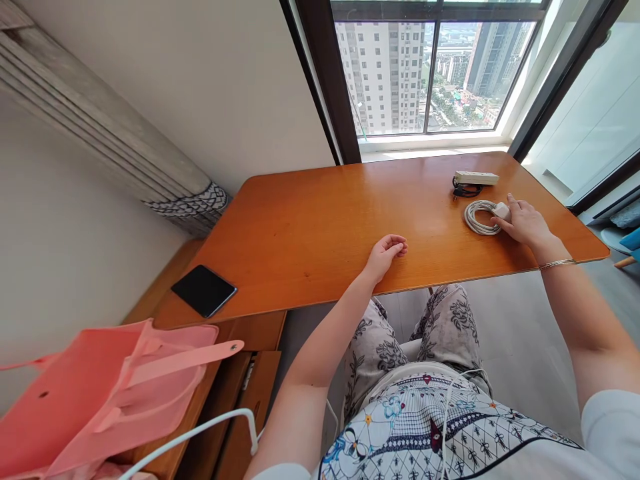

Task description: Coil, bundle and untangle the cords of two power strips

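On the wooden desk, my right hand [526, 223] has its thumb and fingers around the white block-shaped end of a coiled white extension cord [479, 218]. The coil lies flat on the desk, just left of that hand. My left hand [387, 257] rests near the desk's front edge with its fingers curled in and nothing visible in them. Behind the coil sits a white power strip [476, 178] with a bundled black cable [467, 190] against its left end.
The wooden desk [310, 233] stands against a window [435, 77]. A black tablet [204, 291] lies at its left front corner. Below it, an open pink bag [115, 387] sits beside wooden drawers [255, 393]. A white curved bar [200, 427] crosses the lower left.
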A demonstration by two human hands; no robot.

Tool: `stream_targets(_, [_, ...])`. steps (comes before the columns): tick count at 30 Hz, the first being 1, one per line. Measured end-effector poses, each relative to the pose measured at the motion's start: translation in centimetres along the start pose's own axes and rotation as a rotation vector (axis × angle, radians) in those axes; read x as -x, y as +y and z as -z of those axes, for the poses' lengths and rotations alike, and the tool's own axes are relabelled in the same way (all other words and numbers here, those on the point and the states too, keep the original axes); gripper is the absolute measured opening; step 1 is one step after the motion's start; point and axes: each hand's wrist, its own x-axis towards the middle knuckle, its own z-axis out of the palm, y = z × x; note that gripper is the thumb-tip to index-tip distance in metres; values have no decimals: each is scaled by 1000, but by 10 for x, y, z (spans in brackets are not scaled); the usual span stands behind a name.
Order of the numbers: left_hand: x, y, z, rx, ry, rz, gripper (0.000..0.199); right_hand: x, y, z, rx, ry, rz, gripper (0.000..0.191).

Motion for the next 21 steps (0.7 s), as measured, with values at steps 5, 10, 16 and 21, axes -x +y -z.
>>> stream_targets(5, [1,0,0,-15,-6,1,26,3,-13,3,-11,47,-29,88])
stream_targets(10, [1,0,1,-13,-4,1,26,10,-30,6,-47,168,-27,81])
stream_targets(16, [0,-1,0,-26,-15,5,22,30,-68,4,-264,319,161,60])
stream_targets(21, [0,-1,0,-39,-11,-10,23,46,-132,-17,-404,229,460,38])
